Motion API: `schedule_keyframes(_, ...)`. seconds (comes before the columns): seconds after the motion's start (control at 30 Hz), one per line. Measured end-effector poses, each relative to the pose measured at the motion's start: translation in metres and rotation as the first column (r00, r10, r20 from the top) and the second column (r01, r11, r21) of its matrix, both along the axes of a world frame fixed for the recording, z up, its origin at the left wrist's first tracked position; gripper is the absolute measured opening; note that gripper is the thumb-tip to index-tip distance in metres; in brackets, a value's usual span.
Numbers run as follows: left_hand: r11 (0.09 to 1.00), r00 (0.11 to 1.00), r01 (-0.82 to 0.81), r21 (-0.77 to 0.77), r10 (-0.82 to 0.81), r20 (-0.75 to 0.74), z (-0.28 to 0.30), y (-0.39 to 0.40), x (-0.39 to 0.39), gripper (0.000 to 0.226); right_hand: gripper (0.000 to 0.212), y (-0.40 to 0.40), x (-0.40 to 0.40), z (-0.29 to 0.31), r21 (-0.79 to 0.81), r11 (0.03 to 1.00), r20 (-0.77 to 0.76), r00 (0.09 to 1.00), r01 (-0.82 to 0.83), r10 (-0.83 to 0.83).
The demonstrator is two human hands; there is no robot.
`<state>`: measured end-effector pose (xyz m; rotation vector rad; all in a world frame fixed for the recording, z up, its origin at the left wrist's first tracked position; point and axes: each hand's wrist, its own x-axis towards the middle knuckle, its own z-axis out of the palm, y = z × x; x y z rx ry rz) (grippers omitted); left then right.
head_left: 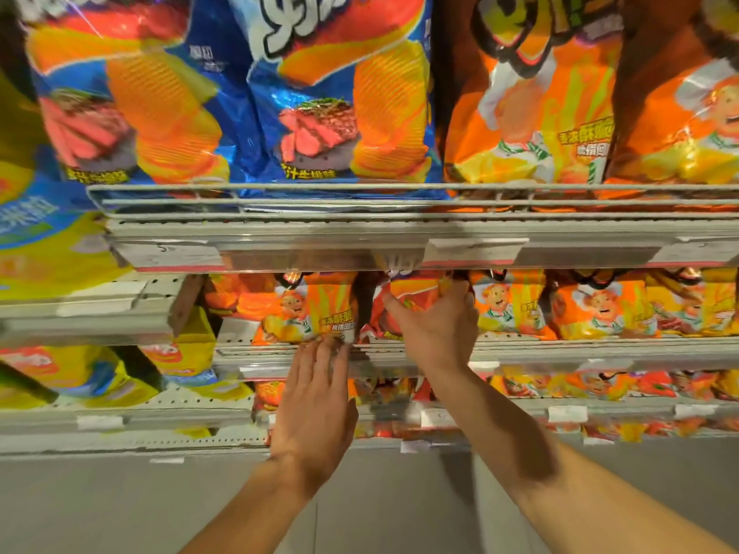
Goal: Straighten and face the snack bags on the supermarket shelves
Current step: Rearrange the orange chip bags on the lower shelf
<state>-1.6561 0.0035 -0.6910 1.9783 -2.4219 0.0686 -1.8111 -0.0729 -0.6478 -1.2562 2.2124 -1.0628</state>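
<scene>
Bare forearms nearest camera, both reaching up to middle shelf. Left hand [316, 387] flat, fingers straight, fingertips [326, 347] touching bottom edge of orange foil snack bag with cartoon chef [310, 313]; grip apart. Right hand [436, 327] wrist bent, thumb and fingers spread round red-orange foil snack bag [412, 299] beside it; grip clamped on that bag. Chinese print on orange bags, too small to read surely. Upper white wire-fronted shelf [280, 199] carries blue crinkle-chip bags with steak picture [340, 94], yellow Chinese lettering.

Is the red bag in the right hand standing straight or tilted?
Tilted. The red bag leans sideways between the upright orange bags, and the right hand grips it by thumb and fingers.
</scene>
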Motion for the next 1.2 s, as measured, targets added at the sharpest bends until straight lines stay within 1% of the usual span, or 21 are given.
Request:
schedule_keyframes(0.07, 1.0, 0.999, 0.003, 0.006, -0.003, -0.034, 0.001, 0.0, 0.0, 0.074, 0.118, -0.005, 0.003, -0.006, 0.016, 1.0, -0.002, 1.0, 0.008, -0.008)
schedule_keyframes(0.1, 1.0, 0.999, 0.008, 0.004, -0.008, -0.047, 0.002, 0.001, 0.0, 0.074, 0.118, -0.006, 0.005, -0.009, 0.019, 1.0, -0.001, 1.0, 0.011, -0.011)
schedule_keyframes(0.17, 0.999, 0.998, 0.032, -0.005, -0.032, -0.051, 0.006, 0.001, 0.0, 0.076, 0.114, -0.005, 0.006, -0.013, 0.014, 1.0, -0.003, 1.0, 0.023, -0.023)
schedule_keyframes(0.27, 0.996, 0.995, 0.045, -0.072, -0.051, -0.081, 0.004, 0.001, 0.001, 0.078, 0.111, -0.002, 0.005, -0.012, -0.01, 0.999, -0.004, 0.999, 0.035, -0.035)
schedule_keyframes(0.33, 0.998, 0.996, 0.042, -0.052, -0.047, -0.082, 0.004, 0.001, 0.001, 0.077, 0.111, -0.001, 0.002, -0.009, -0.02, 0.999, -0.007, 1.0, 0.026, -0.026)
schedule_keyframes(0.4, 0.999, 0.992, 0.044, -0.022, -0.046, -0.12, 0.003, 0.0, 0.002, 0.073, 0.109, 0.001, -0.001, -0.006, -0.027, 1.0, -0.003, 1.0, 0.004, -0.005)
schedule_keyframes(0.47, 0.997, 0.974, 0.052, -0.056, -0.063, -0.219, 0.005, -0.001, 0.005, 0.066, 0.104, 0.004, -0.005, -0.004, -0.043, 0.999, 0.006, 1.0, -0.007, 0.008)
schedule_keyframes(0.53, 0.983, 0.926, -0.005, -0.181, -0.064, -0.373, 0.009, -0.004, 0.012, 0.058, 0.1, 0.007, -0.007, -0.001, -0.055, 0.998, 0.013, 1.0, -0.015, 0.016)
schedule_keyframes(0.6, 0.947, 0.843, -0.173, -0.269, 0.002, -0.537, 0.013, -0.011, 0.018, 0.055, 0.1, 0.009, -0.009, 0.003, -0.05, 0.998, 0.02, 0.999, -0.031, 0.032)
schedule_keyframes(0.63, 0.928, 0.792, -0.261, -0.268, 0.047, -0.609, 0.015, -0.018, 0.021, 0.058, 0.1, 0.01, -0.01, 0.004, -0.041, 0.998, 0.02, 0.999, -0.041, 0.041)
schedule_keyframes(0.7, 0.908, 0.71, -0.368, -0.201, 0.134, -0.692, 0.019, -0.036, 0.026, 0.075, 0.094, 0.013, -0.014, 0.007, -0.026, 0.998, 0.026, 0.998, -0.062, 0.063)
schedule_keyframes(0.77, 0.914, 0.673, -0.395, -0.093, 0.219, -0.707, 0.024, -0.054, 0.029, 0.094, 0.084, 0.02, -0.021, 0.007, -0.02, 0.996, 0.073, 0.994, -0.082, 0.084)
schedule_keyframes(0.8, 0.913, 0.66, -0.406, -0.048, 0.256, -0.707, 0.026, -0.062, 0.03, 0.097, 0.081, 0.025, -0.025, 0.007, -0.024, 0.995, 0.104, 0.99, -0.093, 0.095)
schedule_keyframes(0.87, 0.904, 0.644, -0.428, 0.011, 0.313, -0.698, 0.032, -0.072, 0.028, 0.096, 0.074, 0.039, -0.032, 0.005, -0.07, 0.992, 0.17, 0.979, -0.106, 0.117)
schedule_keyframes(0.97, 0.887, 0.656, -0.459, 0.052, 0.378, -0.654, 0.037, -0.083, 0.021, 0.109, 0.057, 0.061, -0.041, 0.001, -0.157, 0.979, 0.232, 0.959, -0.13, 0.164)
schedule_keyframes(1.03, 0.868, 0.645, -0.489, 0.081, 0.423, -0.636, 0.036, -0.087, 0.016, 0.113, 0.054, 0.073, -0.048, -0.002, -0.167, 0.976, 0.269, 0.946, -0.141, 0.182)
schedule_keyframes(1.13, 0.834, 0.597, -0.523, 0.177, 0.507, -0.622, 0.035, -0.092, 0.008, 0.108, 0.053, 0.085, -0.057, -0.01, -0.164, 0.98, 0.361, 0.918, -0.112, 0.165)
schedule_keyframes(1.2, 0.819, 0.59, -0.527, 0.227, 0.544, -0.597, 0.034, -0.095, 0.004, 0.104, 0.05, 0.093, -0.065, -0.017, -0.182, 0.979, 0.437, 0.885, -0.089, 0.162)
